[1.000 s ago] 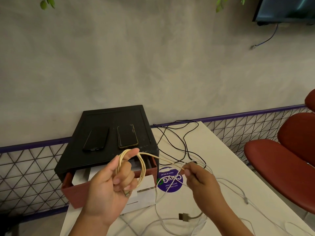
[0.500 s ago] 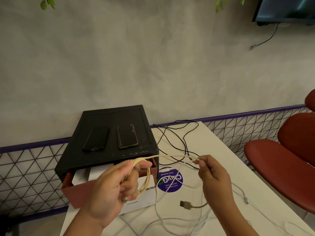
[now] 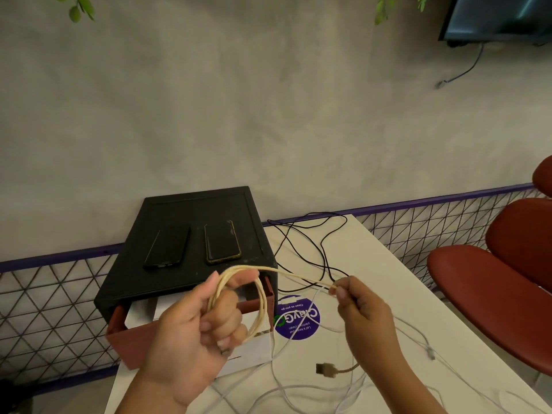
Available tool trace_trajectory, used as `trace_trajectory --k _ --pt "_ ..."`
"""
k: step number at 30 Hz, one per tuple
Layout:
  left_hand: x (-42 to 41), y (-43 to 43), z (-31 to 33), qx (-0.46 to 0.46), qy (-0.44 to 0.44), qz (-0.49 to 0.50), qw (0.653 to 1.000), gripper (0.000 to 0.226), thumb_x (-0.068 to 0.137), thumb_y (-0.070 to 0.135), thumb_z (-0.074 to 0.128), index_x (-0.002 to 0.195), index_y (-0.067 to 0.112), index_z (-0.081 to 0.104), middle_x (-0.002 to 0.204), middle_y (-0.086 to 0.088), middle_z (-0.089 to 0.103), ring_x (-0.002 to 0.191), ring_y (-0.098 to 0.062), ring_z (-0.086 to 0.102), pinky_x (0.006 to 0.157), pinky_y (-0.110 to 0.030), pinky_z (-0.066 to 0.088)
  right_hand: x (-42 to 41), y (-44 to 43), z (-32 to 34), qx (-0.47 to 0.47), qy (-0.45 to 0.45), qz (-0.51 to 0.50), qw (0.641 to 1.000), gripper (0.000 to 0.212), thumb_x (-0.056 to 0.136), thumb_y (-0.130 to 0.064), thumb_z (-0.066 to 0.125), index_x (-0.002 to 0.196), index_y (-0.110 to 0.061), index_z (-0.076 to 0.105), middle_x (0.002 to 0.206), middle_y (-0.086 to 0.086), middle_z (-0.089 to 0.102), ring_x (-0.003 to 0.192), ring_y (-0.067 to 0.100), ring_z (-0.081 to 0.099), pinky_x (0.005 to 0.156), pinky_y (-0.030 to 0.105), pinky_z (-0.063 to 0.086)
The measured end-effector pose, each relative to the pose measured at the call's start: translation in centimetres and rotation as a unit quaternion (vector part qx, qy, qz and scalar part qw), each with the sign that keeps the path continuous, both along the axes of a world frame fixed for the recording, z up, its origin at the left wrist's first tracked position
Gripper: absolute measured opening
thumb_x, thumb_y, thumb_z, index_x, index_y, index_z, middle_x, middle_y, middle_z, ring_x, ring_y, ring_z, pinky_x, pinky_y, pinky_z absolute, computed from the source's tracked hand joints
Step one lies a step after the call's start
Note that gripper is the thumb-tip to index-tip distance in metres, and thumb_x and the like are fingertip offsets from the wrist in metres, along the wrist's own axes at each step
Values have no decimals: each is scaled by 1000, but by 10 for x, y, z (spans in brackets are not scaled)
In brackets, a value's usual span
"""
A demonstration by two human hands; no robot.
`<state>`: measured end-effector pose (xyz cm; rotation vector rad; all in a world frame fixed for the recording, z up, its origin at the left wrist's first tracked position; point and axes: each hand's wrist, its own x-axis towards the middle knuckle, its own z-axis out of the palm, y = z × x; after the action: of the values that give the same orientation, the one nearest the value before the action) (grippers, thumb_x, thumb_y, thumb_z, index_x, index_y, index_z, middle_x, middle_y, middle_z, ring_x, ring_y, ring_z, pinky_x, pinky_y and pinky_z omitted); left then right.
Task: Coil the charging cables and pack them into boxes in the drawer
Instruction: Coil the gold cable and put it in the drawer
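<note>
My left hand (image 3: 194,327) grips a coil of beige braided cable (image 3: 259,306), its loops wound round the fingers in front of the drawer. A straight stretch of the same cable runs right to my right hand (image 3: 361,315), which pinches it between thumb and fingertips. The cable's USB plug (image 3: 325,369) hangs free below my right hand. Behind my left hand the red drawer (image 3: 131,342) of a black cabinet (image 3: 191,243) stands pulled open with white boxes (image 3: 140,313) inside. Loose white cables (image 3: 298,392) lie on the white table (image 3: 373,270).
Two dark phones (image 3: 222,242) lie on top of the black cabinet. Black cables (image 3: 301,243) sprawl on the table behind a round purple sticker (image 3: 297,321). Red chairs (image 3: 490,282) stand to the right of the table. A wire mesh fence runs along the wall.
My right hand swung out to the right and back in while feeding the beige cable toward the coil. The dangling USB end has grown shorter. My left hand turned a little with the coil.
</note>
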<state>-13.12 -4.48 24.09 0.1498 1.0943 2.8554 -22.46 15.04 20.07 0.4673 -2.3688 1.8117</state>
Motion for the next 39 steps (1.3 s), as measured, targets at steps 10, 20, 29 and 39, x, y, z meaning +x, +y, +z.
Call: trace_trajectory --k 10,20,29,39 --pt "-8 7 -4 -44 36 208 976 64 50 37 81 106 6 70 47 6 34 37 -3 32 39 -18 37 24 -16 -17 148 -46 192 969 40 95 -22 49 69 -51 53 58 -20 53 55 1 42 57 18 32" --pt "-14 21 3 -95 42 248 963 57 73 37 56 121 7 53 52 2 42 41 -5 34 43 -19 40 36 -25 -6 263 -47 246 932 23 96 -25 46 87 -41 59 73 -22 50 71 -3 46 67 9 36" --pt "-18 32 -35 -466 64 303 829 34 95 35 34 129 31 38 89 11 70 86 -8 67 75 -6 45 51 -32 6 299 -11 361 883 26 95 -24 49 116 -17 62 113 6 63 89 13 53 69 2 30" --pt "-6 30 -38 -505 27 175 845 26 94 41 41 109 27 58 57 -2 45 54 -2 46 61 -17 40 34 -9 24 201 -7 311 929 22 90 -28 59 69 -36 60 60 -12 51 61 1 45 60 19 35"
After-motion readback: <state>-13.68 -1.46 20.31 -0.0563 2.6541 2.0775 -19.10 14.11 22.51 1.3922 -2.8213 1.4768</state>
